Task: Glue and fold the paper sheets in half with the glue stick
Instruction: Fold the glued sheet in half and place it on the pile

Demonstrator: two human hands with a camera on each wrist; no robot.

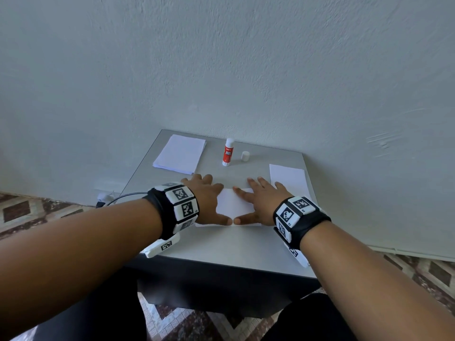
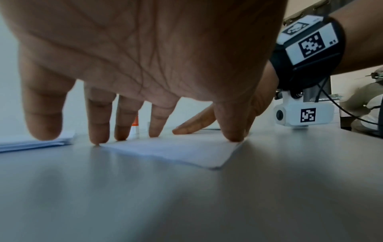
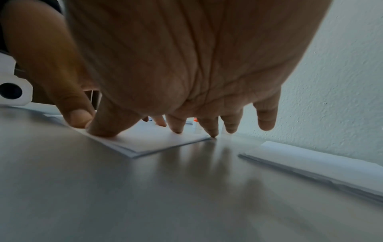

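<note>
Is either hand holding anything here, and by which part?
Nothing is gripped. Both hands, left and right, press flat on the folded paper's top.

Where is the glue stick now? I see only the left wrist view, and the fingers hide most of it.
Observer: The glue stick stands upright at the far side of the table, beyond both hands.
Operator: Is its cap on?
Observer: No. The cap stands apart on the table, to the right of the stick.
Operator: Does any paper lie on the right side?
Observer: Yes. A white sheet lies flat just right of the right hand, near the table's right edge.
</note>
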